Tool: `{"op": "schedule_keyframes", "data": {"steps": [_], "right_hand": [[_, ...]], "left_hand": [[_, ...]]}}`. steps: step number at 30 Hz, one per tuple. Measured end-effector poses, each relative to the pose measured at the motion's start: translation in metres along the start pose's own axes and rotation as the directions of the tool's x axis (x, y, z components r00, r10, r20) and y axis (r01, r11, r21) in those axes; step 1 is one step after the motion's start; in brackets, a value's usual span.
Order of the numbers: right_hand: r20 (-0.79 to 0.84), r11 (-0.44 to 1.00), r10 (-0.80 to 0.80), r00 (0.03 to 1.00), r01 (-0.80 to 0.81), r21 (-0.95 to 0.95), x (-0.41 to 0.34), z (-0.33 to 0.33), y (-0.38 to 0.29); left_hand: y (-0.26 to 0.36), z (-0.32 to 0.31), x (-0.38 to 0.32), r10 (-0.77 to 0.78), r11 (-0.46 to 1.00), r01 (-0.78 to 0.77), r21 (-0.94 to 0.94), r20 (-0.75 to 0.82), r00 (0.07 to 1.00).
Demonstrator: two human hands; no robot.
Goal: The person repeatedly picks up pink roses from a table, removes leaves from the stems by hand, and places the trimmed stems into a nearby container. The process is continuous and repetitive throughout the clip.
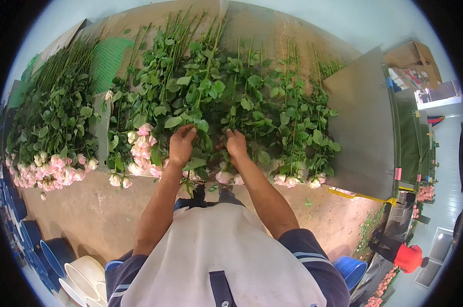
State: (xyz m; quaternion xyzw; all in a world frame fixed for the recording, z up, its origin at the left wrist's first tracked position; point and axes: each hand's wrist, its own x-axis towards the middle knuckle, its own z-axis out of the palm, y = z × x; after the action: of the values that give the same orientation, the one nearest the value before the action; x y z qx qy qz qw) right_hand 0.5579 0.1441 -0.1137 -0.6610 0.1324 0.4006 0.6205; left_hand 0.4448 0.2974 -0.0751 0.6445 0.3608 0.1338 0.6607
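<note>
My left hand [181,146] is over the middle of a worktable, its thumb and fingers closed on a leafy rose stem [208,69] that slants up and away over the others. To its right is my right hand [236,144], thumb and forefinger close together among the leaves; whether it pinches a stem is hidden. Around both hands lie cut roses [254,103], their stems pointing to the far side. Pale pink rose heads [142,149] lie left of my left hand. More rose heads [224,177] hang at the near edge below my right hand.
A dense pile of roses [58,99] lies at the left beside green netting [110,57]. A grey upright panel [361,126] bounds the right side. Blue buckets [57,255] and white buckets [86,276] stand lower left. A person in red [407,258] stands far right.
</note>
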Motion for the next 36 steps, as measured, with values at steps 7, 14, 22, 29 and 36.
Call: {"op": "schedule_keyframes", "data": {"steps": [7, 14, 22, 29, 36], "right_hand": [[-0.135, 0.996, -0.051, 0.990, 0.041, -0.079, 0.027, -0.005, 0.037], [-0.118, 0.986, -0.151, 0.981, 0.141, -0.088, 0.023, -0.021, 0.025], [0.046, 0.980, -0.184, 0.982, 0.180, 0.084, -0.025, -0.041, -0.009], [0.019, 0.994, -0.104, 0.994, 0.103, 0.022, -0.040, -0.041, -0.018], [0.022, 0.989, -0.138, 0.990, 0.139, -0.056, -0.036, -0.047, -0.020]], "left_hand": [[-0.001, 0.030, 0.000, -0.015, 0.996, 0.013, 0.083, 0.027, 1.000], [-0.015, 0.040, 0.003, -0.049, 0.994, 0.045, 0.102, 0.034, 0.998], [-0.045, 0.077, 0.023, -0.090, 0.944, 0.065, 0.324, 0.062, 0.994], [-0.058, 0.092, 0.025, 0.019, 0.879, -0.013, 0.476, -0.009, 1.000], [-0.044, 0.094, 0.030, -0.023, 0.811, -0.004, 0.585, 0.039, 0.999]]}}
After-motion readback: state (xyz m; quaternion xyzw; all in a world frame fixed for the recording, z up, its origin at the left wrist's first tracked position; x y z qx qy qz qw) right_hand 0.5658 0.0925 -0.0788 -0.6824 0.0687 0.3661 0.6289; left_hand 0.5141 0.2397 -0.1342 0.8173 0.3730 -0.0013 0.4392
